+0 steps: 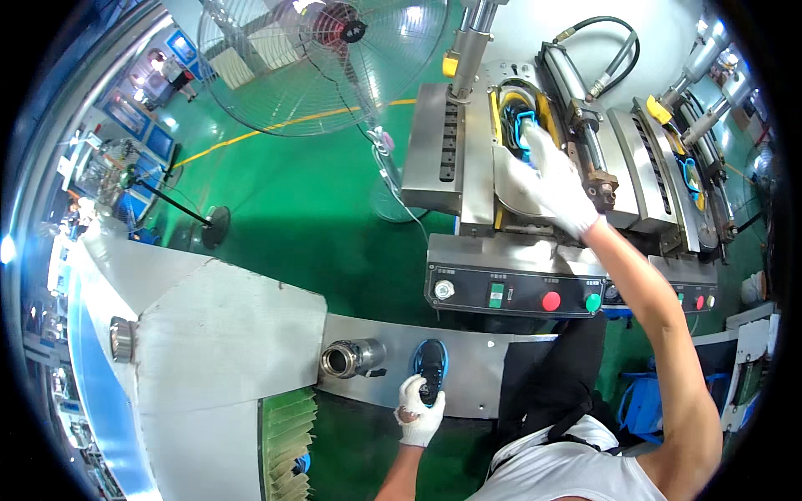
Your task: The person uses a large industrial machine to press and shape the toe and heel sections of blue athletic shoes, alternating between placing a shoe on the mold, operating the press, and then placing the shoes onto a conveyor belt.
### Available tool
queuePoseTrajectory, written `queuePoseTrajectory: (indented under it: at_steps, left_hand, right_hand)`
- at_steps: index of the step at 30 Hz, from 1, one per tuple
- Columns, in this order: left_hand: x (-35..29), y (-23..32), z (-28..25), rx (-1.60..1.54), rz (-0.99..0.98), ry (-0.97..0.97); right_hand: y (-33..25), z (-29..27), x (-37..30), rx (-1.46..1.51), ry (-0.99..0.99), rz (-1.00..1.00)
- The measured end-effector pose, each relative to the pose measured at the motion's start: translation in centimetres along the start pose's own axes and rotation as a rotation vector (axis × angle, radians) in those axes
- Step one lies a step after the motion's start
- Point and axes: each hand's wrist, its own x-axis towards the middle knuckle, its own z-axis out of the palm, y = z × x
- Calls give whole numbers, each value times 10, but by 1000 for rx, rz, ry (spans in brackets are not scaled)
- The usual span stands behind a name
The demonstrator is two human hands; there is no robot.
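Observation:
Low in front of me, a black shoe (pixel 431 365) with a bright blue edge lies on a metal shelf. My left hand (pixel 420 412), in a white glove, grips its near end between thumb and fingers. Farther up and to the right, my right hand (pixel 555 179), also gloved and slightly blurred, reaches into a press machine (pixel 477 159). Its fingers are stretched out with the thumb apart. Just beyond the fingertips sits a black and blue shoe (pixel 516 117) inside the yellow-edged mould, partly covered by the hand.
A steel flask (pixel 352 358) stands left of the near shoe on the metal shelf (pixel 476 376). The control panel (pixel 518 286) has red and green buttons. A second press (pixel 660 167) is at right. Beyond are a large fan (pixel 334 50) and a pale machine housing (pixel 225 334) at left.

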Motion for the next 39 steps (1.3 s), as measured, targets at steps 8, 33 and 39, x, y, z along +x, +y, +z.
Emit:
queuePoseTrajectory:
  at_steps: [8, 33, 39]
  left_hand:
    - [1, 9, 23, -14, 69, -7]
    - [-67, 317, 124, -518, 181, -508]
    - [-110, 414, 163, -604, 351, -795]
  right_hand:
    - [116, -27, -250, -480, -196, -66]
    - [97, -100, -519, 118, 53, 189]
    - [105, -134, -536, -280, 644, 431]
